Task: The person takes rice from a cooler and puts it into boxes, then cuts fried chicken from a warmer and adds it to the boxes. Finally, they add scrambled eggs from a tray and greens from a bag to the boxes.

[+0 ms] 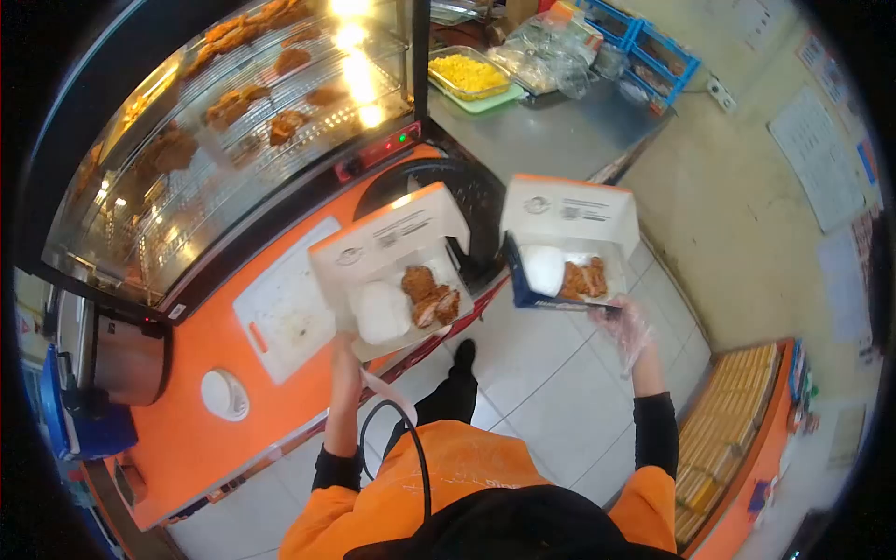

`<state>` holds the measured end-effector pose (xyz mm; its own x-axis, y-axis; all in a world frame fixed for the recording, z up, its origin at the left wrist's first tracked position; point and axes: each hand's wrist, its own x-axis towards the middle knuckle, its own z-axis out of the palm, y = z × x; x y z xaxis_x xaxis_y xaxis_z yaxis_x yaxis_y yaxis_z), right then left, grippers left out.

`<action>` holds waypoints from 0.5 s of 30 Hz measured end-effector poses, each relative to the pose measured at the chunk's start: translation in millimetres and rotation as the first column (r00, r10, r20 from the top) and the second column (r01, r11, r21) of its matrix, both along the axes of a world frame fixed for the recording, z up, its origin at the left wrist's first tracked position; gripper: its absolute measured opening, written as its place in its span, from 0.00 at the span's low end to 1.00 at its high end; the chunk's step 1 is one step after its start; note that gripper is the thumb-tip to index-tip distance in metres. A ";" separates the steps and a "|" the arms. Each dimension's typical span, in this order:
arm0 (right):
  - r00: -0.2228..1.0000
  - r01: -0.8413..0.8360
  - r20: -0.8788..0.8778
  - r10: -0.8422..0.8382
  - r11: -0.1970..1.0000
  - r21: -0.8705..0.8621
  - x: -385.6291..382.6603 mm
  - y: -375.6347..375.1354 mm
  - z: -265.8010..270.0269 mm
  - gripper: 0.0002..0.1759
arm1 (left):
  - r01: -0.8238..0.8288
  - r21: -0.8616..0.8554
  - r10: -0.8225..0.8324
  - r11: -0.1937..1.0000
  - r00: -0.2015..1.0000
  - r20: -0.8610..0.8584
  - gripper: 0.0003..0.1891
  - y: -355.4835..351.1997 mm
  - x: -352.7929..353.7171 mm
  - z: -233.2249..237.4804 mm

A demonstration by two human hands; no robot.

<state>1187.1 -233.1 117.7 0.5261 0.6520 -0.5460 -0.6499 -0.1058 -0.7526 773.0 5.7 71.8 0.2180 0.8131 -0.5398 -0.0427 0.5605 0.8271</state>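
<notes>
My left hand (346,358) grips the near left corner of an open cardboard meal box (332,271), its fingers partly hidden by the box. Inside lie a white mound that looks like rice (382,312) and pieces of fried chicken (431,299). A pale strip, perhaps thin plastic, hangs beside that wrist. In a clear plastic glove, my right hand (623,327) holds a second open meal box (571,207) by its near right corner. That one has white rice (542,270) and sliced fried chicken (584,278) in it. Both lids stand raised on the far side.
A lit glass display warmer (252,140) with fried chicken stands on the orange counter (196,345). A white cutting board (289,308) and a round white lid (225,395) lie there. Farther off, a steel table (579,131) bears a tray of yellow food (471,75).
</notes>
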 end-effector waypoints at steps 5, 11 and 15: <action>0.994 0.100 -0.038 -0.099 0.995 0.025 187.3 52.2 -33.0 0.30 | -0.050 0.158 0.044 0.986 0.998 0.046 0.17 32.4 179.9 -1.1; 1.000 0.004 0.023 -0.006 0.997 0.083 330.4 130.7 -40.1 0.22 | 0.118 0.128 -0.118 0.985 0.993 -0.009 0.19 96.9 335.0 -22.2; 0.981 -0.194 0.019 0.194 0.981 0.027 441.7 187.5 -80.7 0.24 | 0.075 0.210 -0.063 0.975 0.996 -0.064 0.20 140.2 416.0 -83.4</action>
<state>1628.8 -45.5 37.0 0.3968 0.7579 -0.5179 -0.6065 -0.2070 -0.7677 1189.0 145.9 -11.7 0.2515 0.8945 -0.3697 0.0406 0.3718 0.9274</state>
